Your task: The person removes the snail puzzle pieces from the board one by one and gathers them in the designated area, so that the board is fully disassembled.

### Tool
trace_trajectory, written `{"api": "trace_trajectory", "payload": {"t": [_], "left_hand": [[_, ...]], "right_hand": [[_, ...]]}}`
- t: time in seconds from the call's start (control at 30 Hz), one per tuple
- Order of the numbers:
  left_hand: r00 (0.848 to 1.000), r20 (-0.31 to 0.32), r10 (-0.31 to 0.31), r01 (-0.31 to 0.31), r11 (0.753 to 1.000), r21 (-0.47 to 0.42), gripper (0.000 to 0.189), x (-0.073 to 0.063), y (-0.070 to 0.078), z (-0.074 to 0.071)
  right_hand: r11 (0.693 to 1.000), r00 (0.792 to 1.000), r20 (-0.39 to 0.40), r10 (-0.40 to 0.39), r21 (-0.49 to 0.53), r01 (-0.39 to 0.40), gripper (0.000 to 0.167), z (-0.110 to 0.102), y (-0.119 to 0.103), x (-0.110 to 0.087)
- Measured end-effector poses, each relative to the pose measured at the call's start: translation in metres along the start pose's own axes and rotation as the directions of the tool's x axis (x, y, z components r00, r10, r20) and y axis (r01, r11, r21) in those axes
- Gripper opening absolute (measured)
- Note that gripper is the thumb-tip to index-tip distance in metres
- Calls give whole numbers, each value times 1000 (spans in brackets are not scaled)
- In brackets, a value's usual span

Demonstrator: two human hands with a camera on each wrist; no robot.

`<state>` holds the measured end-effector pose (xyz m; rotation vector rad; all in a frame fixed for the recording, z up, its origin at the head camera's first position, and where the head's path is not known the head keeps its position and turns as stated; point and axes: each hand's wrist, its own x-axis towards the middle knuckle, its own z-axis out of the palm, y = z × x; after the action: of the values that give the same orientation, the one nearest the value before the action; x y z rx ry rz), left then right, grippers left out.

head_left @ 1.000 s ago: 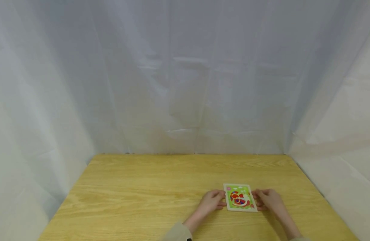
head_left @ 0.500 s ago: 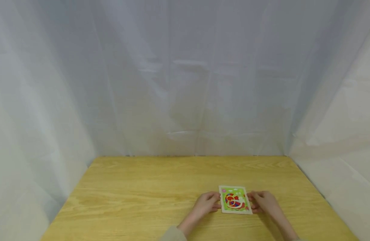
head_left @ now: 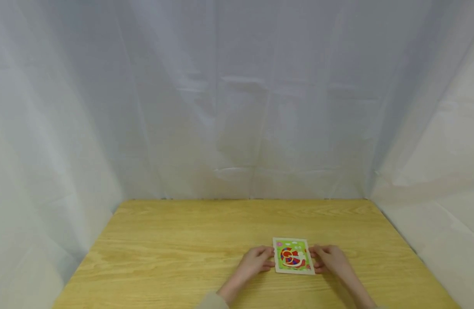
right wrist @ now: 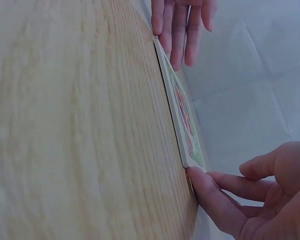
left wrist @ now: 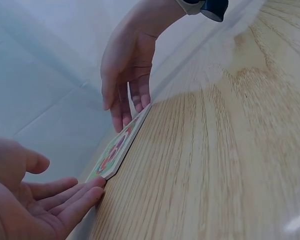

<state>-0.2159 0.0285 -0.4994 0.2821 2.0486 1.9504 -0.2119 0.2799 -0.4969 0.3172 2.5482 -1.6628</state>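
Observation:
A thin square wooden picture puzzle [head_left: 293, 256] lies flat on the table in the head view. Its pale border surrounds a green picture with a red and blue spiral figure. At its left edge, my left hand [head_left: 255, 260] touches it with extended fingertips. My right hand [head_left: 330, 260] meets the opposite edge in the same manner. In the left wrist view, the left fingers [left wrist: 72, 200] reach the near corner, thumb held away from the board. The right wrist view has the right fingers [right wrist: 217, 192] against the board's edge [right wrist: 177, 125], thumb also apart.
The wood-grain table [head_left: 175, 249] runs back to a pale hanging sheet [head_left: 237, 128]. Similar sheets stand along the left and right sides. A dark band [left wrist: 215, 7] shows at the other wrist in the left wrist view.
Both hands and the puzzle between them have slid left across the table. Fingertips stay at the two side edges throughout.

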Motion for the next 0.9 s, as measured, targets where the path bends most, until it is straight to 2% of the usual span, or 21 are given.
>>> {"api": "trace_trajectory", "payload": {"t": [0.13,0.43,0.9], "left_hand": [[1000,-3,0,0,1000,14,39,-2,-1,-6],[999,28,-24,24,1000,-13,40,-9,0,-18],[999,5,-40,40,999,7,41,-19,-1,-37]], "right_hand": [[1000,1000,3,-13,-6,13,34,6,-3,-2],[1000,1000,-3,-14,-24,14,31,15,-6,-4],[998,993,107,-55,28,52,35,30,-12,-7]]}}
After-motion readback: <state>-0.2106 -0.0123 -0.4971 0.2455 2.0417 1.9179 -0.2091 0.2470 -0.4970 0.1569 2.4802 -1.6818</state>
